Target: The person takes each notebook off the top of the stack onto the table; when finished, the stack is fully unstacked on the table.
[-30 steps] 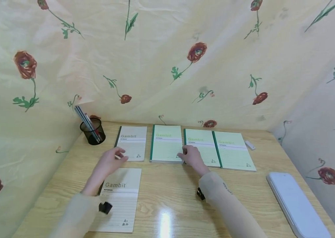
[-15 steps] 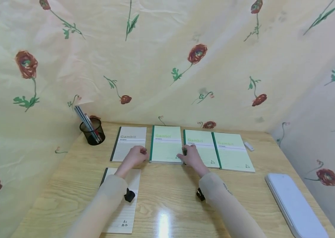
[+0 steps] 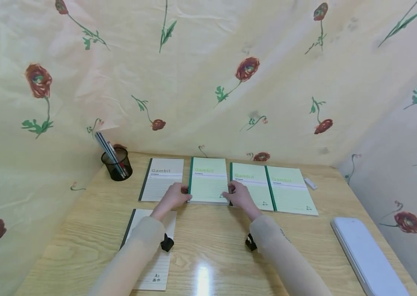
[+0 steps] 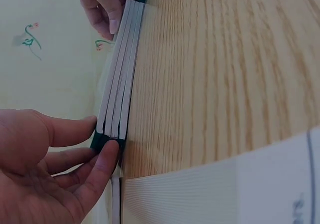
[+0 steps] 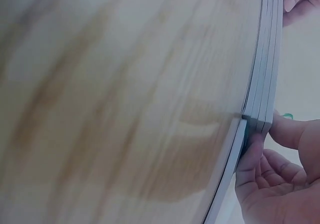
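Observation:
A stack of notebooks (image 3: pixel 208 176) with green spines and pale green covers lies at the table's back middle. My left hand (image 3: pixel 174 196) holds its front left corner, with the thumb on the top cover and fingers against the spine in the left wrist view. At the front right corner, my right hand (image 3: pixel 242 195) grips the same stack, thumb on top and fingers curled at the side edge. Several layers show along the stack's front edge (image 4: pixel 120 73). A grey-spined notebook (image 3: pixel 162 176) lies just left of the stack, and a green-spined notebook (image 3: pixel 251 187) lies just right of it.
Another green notebook (image 3: pixel 291 189) adjoins on the right, beside a small white object (image 3: pixel 310 183). A second grey-spined notebook (image 3: pixel 156 269) lies under the left forearm. A black mesh pen cup (image 3: pixel 117 167) stands back left, and a long white case (image 3: pixel 367 255) lies front right.
My left hand has moved right from the grey-spined notebook to the stack's left corner and taken hold there. That grey notebook now sits slightly turned. My right hand has stayed at the right corner.

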### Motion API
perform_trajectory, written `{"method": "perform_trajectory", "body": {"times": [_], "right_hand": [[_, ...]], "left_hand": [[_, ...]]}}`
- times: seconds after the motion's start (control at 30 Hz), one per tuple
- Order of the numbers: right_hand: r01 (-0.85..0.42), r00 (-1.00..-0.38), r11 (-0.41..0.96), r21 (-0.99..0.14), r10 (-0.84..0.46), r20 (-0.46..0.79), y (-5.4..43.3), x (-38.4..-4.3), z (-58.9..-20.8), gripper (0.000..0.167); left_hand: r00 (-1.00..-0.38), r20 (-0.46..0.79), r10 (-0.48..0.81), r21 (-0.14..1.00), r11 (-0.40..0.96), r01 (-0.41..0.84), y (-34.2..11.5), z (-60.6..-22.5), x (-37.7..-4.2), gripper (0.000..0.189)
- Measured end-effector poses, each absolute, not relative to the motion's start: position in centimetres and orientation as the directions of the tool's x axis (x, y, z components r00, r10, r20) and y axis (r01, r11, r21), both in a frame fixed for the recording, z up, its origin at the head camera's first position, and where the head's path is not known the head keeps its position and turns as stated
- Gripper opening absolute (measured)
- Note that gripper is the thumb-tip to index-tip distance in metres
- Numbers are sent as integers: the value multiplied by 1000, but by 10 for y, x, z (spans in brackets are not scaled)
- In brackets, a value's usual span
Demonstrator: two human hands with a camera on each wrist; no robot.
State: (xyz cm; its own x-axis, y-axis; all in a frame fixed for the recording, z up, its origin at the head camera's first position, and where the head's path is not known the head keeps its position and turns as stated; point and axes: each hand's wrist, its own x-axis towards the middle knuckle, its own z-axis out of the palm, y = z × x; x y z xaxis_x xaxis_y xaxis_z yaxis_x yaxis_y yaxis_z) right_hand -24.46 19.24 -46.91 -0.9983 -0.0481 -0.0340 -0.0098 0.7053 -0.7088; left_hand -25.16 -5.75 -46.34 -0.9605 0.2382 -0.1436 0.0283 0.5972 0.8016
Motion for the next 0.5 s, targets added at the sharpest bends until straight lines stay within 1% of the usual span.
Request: {"method": "perform_trajectory", "body": {"times": [0.1, 0.27, 0.4, 0.5], "right_hand": [[1, -998, 692, -722, -40, -39, 194, -244, -469, 33], [11, -999, 679, -734, -29, -41, 198, -243, -469, 38], [21, -998, 677, -736, -28, -54, 200, -243, -467, 43], [27, -997, 678, -734, -31, -65, 202, -242, -464, 43]], "left_hand": [[-958, -154, 243, 808, 588, 20, -58, -463, -252, 26], [-959, -162, 232, 819, 573, 0, -56, -464, -252, 30], [-964, -149, 218, 817, 577, 4, -55, -467, -253, 32], [-968, -137, 210, 817, 577, 9, -55, -468, -254, 31]]}}
